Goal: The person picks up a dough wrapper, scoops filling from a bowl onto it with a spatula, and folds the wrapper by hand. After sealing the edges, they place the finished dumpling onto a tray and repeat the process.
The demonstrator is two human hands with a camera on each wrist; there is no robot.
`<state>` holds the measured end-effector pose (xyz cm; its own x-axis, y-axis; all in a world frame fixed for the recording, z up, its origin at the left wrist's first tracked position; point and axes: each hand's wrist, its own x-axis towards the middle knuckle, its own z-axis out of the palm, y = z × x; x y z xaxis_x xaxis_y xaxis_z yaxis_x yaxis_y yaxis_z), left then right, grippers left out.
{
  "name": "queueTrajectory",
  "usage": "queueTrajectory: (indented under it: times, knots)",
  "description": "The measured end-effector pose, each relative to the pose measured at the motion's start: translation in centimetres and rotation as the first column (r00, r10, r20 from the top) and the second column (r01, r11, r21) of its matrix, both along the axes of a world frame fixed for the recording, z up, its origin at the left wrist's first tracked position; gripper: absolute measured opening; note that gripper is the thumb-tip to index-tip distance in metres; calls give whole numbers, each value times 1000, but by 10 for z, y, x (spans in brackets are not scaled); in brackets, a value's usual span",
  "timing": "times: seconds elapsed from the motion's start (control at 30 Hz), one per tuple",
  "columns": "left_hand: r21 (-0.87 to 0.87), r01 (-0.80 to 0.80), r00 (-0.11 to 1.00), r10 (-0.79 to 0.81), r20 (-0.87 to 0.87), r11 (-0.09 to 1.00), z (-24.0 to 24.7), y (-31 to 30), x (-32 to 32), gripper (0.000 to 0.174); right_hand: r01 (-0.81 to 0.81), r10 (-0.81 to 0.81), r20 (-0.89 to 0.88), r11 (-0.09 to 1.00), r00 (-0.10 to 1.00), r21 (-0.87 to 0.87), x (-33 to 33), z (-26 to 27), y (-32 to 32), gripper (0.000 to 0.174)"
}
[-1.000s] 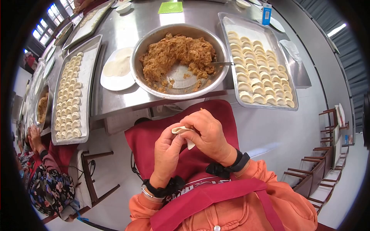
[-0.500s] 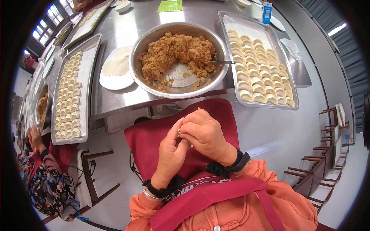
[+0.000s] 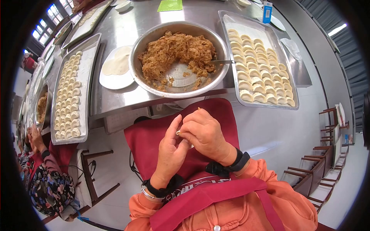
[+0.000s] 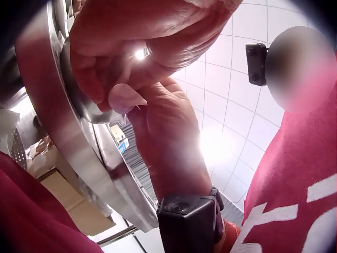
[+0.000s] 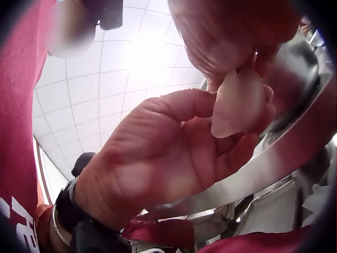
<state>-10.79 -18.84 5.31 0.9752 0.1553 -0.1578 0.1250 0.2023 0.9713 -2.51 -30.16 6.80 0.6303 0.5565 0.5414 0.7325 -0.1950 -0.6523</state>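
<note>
Dumpling (image 5: 242, 103): one, pale, between both hands, in front of the apron (image 3: 227, 115). Left hand (image 3: 171, 152): fingers curled behind the dumpling, thumb against it, index finger raised. Right hand (image 3: 204, 136): fingers bent closely together, pinching the dumpling's edge. Bowl (image 3: 181, 79): steel, holding filling (image 3: 169, 50), on the table (image 3: 119, 101). Trays: two, bearing rows of dumplings (image 3: 258, 71), one (image 3: 246, 26) right of the bowl, another (image 3: 91, 44) left. Plate (image 3: 115, 83): white, stacked with wrappers (image 3: 117, 66), just beside the bowl.

Brown chairs (image 3: 315, 178) stand on the pale floor (image 3: 262, 131), gray curtains (image 3: 348, 44) hang at right, and bright windows (image 3: 41, 30) shine far left.
</note>
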Motion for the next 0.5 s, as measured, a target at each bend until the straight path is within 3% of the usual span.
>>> queueTrajectory:
  times: [0.23, 0.33, 0.5]
  knots:
    - [-92, -10, 1000, 7, -26, 996, 6, 1, 1, 56, 4, -4, 3, 1000, 1000, 25, 3, -1, -1, 16]
    - [-85, -18, 1000, 18, 5, 996, 5, 3, 2, 56, 31, -32, -109, 1000, 993, -4, 0, 7, 0, 16]
    - [11, -33, 999, 33, 19, 999, 9, 3, 2, 58, -10, 13, -81, 999, 997, 37, 2, 4, 2, 15]
